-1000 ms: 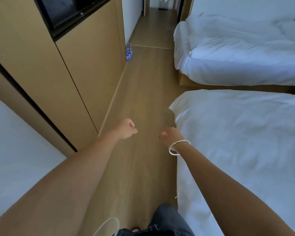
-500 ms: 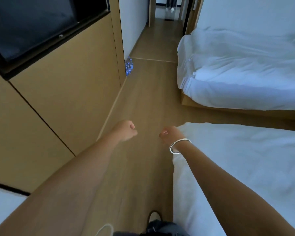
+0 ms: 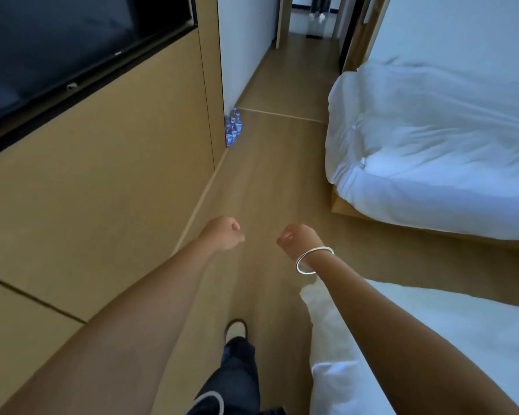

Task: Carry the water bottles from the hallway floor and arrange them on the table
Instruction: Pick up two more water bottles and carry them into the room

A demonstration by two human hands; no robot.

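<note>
1. A wooden floor runs ahead into a hallway.
2. Tan wooden wall panels line the left side, with a dark screen set in above.
3. Two beds with rumpled white bedding stand on the right: a far bed and a near bed.

Both arms reach fwd over the wood floor. Left hand and right hand are curled into loose fists, holding nothing, near each other but apart. A silver bangle sits on the right wrist. Water bottles stand clustered well ahead of the left hand's fingers, at the corner of the wood wall panel. Two white beds: one ahead-right of the fingers, one under the right forearm. TV screen upper left.
</note>
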